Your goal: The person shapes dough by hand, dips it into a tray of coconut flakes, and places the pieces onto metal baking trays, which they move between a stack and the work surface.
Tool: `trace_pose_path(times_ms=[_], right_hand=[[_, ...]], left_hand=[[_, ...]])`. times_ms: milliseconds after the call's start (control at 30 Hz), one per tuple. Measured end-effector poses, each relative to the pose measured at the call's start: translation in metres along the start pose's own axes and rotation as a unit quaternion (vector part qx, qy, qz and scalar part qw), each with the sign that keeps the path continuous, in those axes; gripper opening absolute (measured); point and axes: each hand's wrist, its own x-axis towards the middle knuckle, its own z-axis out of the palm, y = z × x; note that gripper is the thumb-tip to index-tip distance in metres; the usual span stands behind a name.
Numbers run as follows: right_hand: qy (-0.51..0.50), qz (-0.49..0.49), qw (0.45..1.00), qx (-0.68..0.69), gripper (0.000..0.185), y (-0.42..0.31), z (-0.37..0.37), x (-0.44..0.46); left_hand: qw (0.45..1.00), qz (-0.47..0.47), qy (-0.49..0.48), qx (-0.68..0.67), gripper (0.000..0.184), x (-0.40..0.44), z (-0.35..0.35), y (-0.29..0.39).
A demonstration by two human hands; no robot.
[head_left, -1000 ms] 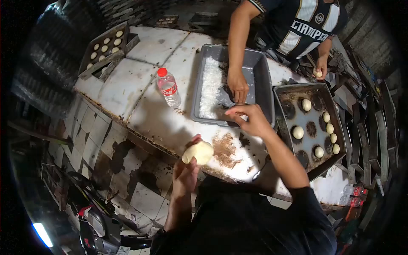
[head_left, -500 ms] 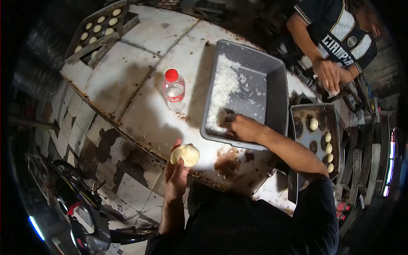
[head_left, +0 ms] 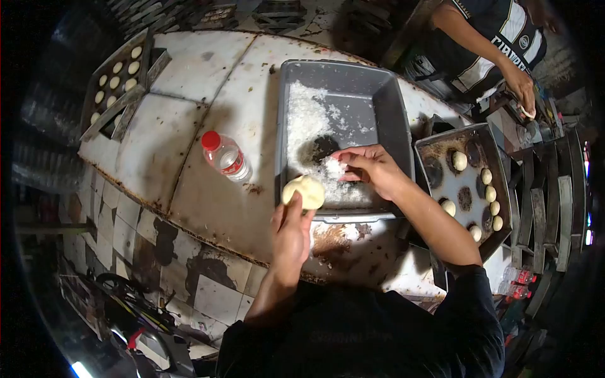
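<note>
My left hand (head_left: 291, 236) grips a round, pale piece of dough (head_left: 304, 191) over the near left edge of a grey plastic tub (head_left: 394, 116). Just to its right, my right hand (head_left: 377, 169) is closed on a pinch of white grated flakes (head_left: 333, 167), which look like grated coconut. That hand is raised above the tub floor, fingers pointing left toward the dough. More white flakes (head_left: 305, 116) are heaped along the tub's left side, with a thin scatter across its floor.
A red-capped bottle (head_left: 227, 157) stands left of the tub on the stained table (head_left: 208, 69). Trays of dough balls sit at the far left (head_left: 145, 79) and right (head_left: 432, 151). Across the table, a co-worker's hand (head_left: 520, 88) holds something small and pale.
My right hand has lifted out of the flakes with a pinch of them. My left hand has brought the dough right, to the tub's edge. The camera view has shifted.
</note>
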Motion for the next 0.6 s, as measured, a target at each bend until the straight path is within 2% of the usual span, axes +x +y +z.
trace_pose_path(times_ms=[33,67,100,133,167,233,300,367,433,467,500,533,567,600], right_hand=[[0.004,-0.003,1.0,0.002,0.021,-0.001,0.005,-0.008],[0.007,-0.133,0.973,-0.187,0.022,-0.001,0.01,-0.018],[0.011,-0.256,0.894,-0.369,0.023,-0.002,0.015,-0.025],[0.002,-0.345,0.811,-0.472,0.027,-0.005,0.019,-0.03],[0.005,-0.419,0.754,-0.506,0.03,0.007,0.019,-0.028],[-0.01,-0.432,0.699,-0.57,0.038,0.015,0.022,-0.032],[-0.022,-0.416,0.683,-0.6,0.041,0.015,0.026,-0.042],[-0.034,-0.399,0.667,-0.628,0.045,0.014,0.029,-0.044],[-0.078,-0.365,0.65,-0.662,0.05,0.012,0.029,-0.044],[-0.075,-0.367,0.651,-0.66,0.05,0.005,0.027,-0.044],[-0.115,-0.313,0.811,-0.481,0.047,-0.009,0.025,-0.045],[-0.15,-0.242,0.919,-0.272,0.044,-0.018,0.024,-0.045],[-0.149,-0.246,0.919,-0.271,0.044,-0.013,0.02,-0.039],[-0.056,-0.26,0.939,-0.217,0.038,-0.001,0.014,-0.028]], left_hand=[[1.0,-0.002,-0.004,0.003,0.039,0.007,0.011,-0.005],[0.998,-0.049,0.02,-0.024,0.037,0.014,0.021,-0.008],[0.993,-0.095,0.043,-0.05,0.036,0.02,0.028,-0.011],[0.99,-0.115,0.039,-0.075,0.033,0.028,0.026,-0.019],[0.99,-0.117,0.034,-0.073,0.033,0.032,0.026,-0.023],[0.99,-0.105,-0.007,-0.091,0.032,0.04,0.021,-0.024],[0.991,-0.116,-0.011,-0.071,0.033,0.044,0.016,-0.022],[0.999,-0.039,-0.022,-0.029,0.035,0.042,0.026,-0.016],[0.999,-0.015,-0.019,-0.034,0.036,0.046,0.021,-0.017],[0.998,-0.023,-0.033,-0.04,0.035,0.048,0.016,-0.016],[0.997,-0.031,-0.047,-0.045,0.035,0.048,0.015,-0.012],[0.997,-0.032,-0.031,-0.059,0.036,0.046,0.015,-0.009],[0.997,-0.03,-0.034,-0.057,0.036,0.043,0.018,-0.005],[0.997,-0.01,-0.035,-0.074,0.037,0.04,0.021,-0.002]])
